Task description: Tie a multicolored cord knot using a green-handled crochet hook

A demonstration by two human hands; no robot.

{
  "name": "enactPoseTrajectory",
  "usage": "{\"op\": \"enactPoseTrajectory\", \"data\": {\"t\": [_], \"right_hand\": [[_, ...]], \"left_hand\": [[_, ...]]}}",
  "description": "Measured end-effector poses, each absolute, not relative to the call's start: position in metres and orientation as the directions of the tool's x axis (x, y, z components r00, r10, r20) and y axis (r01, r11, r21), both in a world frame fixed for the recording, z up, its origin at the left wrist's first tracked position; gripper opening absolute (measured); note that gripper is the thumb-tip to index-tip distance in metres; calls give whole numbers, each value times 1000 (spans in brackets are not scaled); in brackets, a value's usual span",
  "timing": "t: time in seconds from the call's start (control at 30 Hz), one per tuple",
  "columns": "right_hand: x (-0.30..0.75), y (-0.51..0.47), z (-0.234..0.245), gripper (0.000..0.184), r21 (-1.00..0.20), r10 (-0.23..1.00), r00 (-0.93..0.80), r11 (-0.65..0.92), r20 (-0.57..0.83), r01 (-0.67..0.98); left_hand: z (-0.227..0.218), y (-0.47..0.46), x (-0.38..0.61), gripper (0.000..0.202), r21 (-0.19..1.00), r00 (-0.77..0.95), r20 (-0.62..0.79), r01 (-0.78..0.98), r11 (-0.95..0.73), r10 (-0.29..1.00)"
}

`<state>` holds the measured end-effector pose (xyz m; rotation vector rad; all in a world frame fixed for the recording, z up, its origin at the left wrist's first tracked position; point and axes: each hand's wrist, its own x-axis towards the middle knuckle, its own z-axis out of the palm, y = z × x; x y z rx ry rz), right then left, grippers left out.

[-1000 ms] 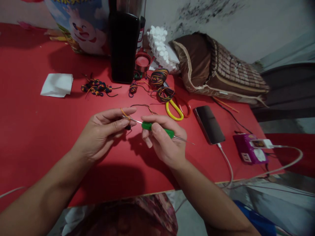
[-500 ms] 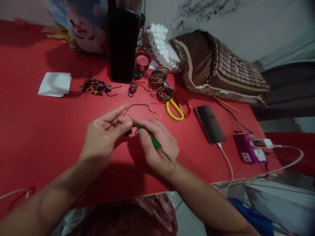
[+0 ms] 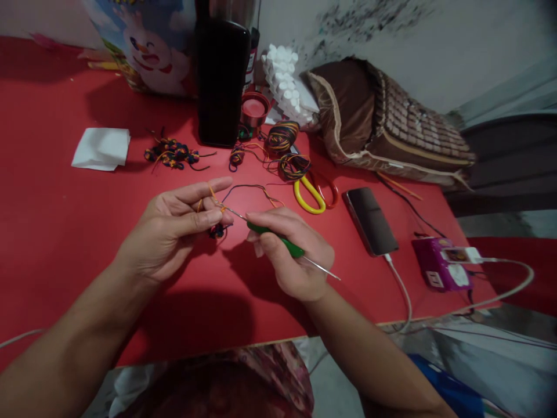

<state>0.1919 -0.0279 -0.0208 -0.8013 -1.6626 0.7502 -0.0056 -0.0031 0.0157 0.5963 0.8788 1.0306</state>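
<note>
My right hand (image 3: 296, 255) is closed around a crochet hook (image 3: 278, 241) with a green grip; its metal tip points left at my other hand. My left hand (image 3: 174, 226) pinches a small multicoloured crocheted piece (image 3: 216, 231) between thumb and fingers, with the thread (image 3: 252, 188) running over the outstretched forefinger and trailing across the red table (image 3: 65, 232). The hook's tip touches the thread just above the piece.
Behind lie yellow-and-orange scissors (image 3: 311, 194), coils of multicoloured thread (image 3: 282, 136), several finished knotted pieces (image 3: 172, 155), a white tissue (image 3: 101, 149), a black flask (image 3: 221, 81) and a brown cushion (image 3: 383, 122). A phone (image 3: 369, 220) on a cable and a purple charger (image 3: 441, 264) sit right.
My right hand has swung the hook from steeply tilted to a flatter slant, its tip staying at the thread. My left hand shifted slightly left and up with the piece.
</note>
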Motion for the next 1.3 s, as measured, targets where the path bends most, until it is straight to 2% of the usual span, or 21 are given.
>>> {"op": "enactPoseTrajectory", "data": {"t": [0.23, 0.53, 0.83, 1.0, 1.1, 1.2, 1.3], "right_hand": [[196, -27, -14, 28, -789, 804, -200, 591, 560, 169], [202, -24, -10, 28, -801, 804, -214, 585, 555, 123], [205, -23, -7, 25, -829, 822, -231, 551, 521, 91], [209, -22, -9, 22, -861, 844, -216, 507, 492, 20], [208, -21, -14, 18, -910, 888, -201, 412, 414, -51], [203, -22, -21, 18, -944, 933, -191, 272, 306, -185], [196, -24, -26, 19, -944, 944, -174, 238, 281, -230]], "left_hand": [[16, 2, -13, 45, 759, 276, -371, -461, 461, 887], [7, 7, -22, 40, 685, 421, -393, -459, 565, 818], [5, 10, -24, 44, 634, 489, -440, -425, 646, 753], [5, 11, -25, 42, 634, 485, -443, -426, 645, 755], [5, 9, -22, 41, 672, 478, -416, -411, 616, 773], [5, 4, -13, 42, 744, 382, -385, -410, 527, 840], [5, -4, -2, 46, 779, 252, -360, -448, 438, 898]]}}
